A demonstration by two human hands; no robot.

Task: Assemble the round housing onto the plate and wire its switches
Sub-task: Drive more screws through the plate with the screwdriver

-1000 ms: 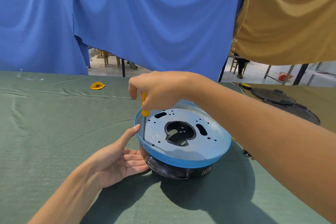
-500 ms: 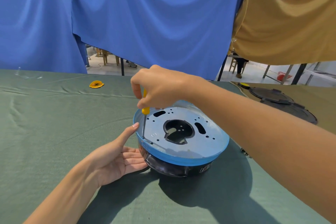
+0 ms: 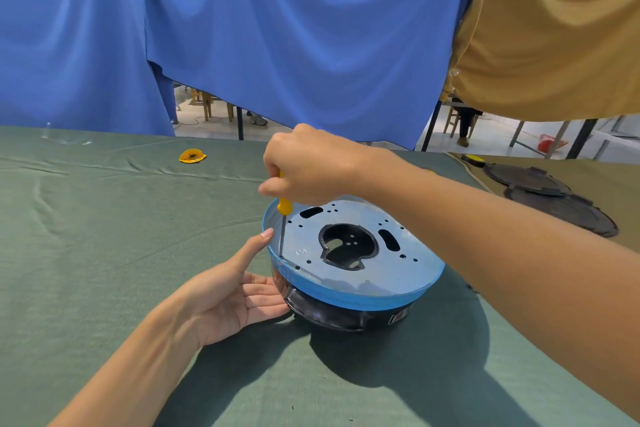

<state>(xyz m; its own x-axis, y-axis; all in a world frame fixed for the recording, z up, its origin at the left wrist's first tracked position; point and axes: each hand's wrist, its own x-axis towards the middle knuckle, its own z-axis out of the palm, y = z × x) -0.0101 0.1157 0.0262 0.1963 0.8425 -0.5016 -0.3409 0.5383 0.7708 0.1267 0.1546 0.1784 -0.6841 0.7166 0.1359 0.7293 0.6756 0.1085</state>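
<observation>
Your right hand (image 3: 311, 166) has twisted slightly, fingers gripping the yellow screwdriver (image 3: 285, 207); your left hand (image 3: 235, 298), fingers straight, braces the black housing (image 3: 346, 319).

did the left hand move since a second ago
No. The left hand stays against the housing's left side, thumb at the plate's blue rim, as before.

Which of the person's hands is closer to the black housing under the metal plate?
Left. The left hand rests against the side of the black housing; the right hand is above the plate, gripping the screwdriver.
</observation>
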